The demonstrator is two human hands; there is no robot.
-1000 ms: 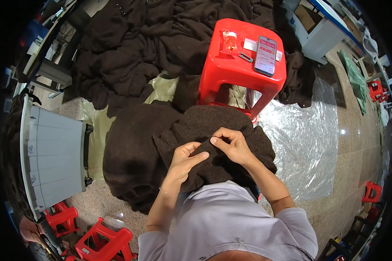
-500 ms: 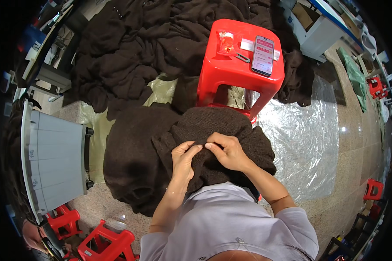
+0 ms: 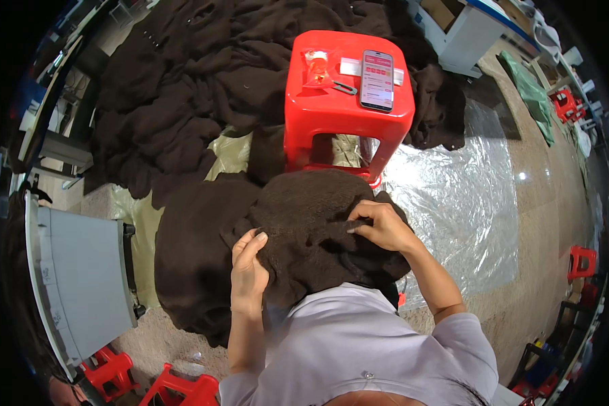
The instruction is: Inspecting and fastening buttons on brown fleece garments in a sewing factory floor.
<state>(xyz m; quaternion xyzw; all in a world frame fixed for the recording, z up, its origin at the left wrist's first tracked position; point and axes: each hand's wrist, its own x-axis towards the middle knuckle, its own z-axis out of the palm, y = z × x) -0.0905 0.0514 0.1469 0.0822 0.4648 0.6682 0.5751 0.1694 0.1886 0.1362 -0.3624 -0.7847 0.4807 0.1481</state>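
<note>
A heap of dark brown fleece (image 3: 183,101) fills the upper left of the frame; a red stool (image 3: 345,101) stands at upper centre. At centre lies the brown garment (image 3: 304,230) on the lap. The left hand (image 3: 249,274) cups its left edge, fingers together; the right hand (image 3: 382,227) pinches a fold. This looks like inspecting the cloth; next likely calls for turning it.

Red stool (image 3: 345,101) just ahead, grey crate (image 3: 81,284) left; plastic sheet (image 3: 460,203) rightward.
</note>
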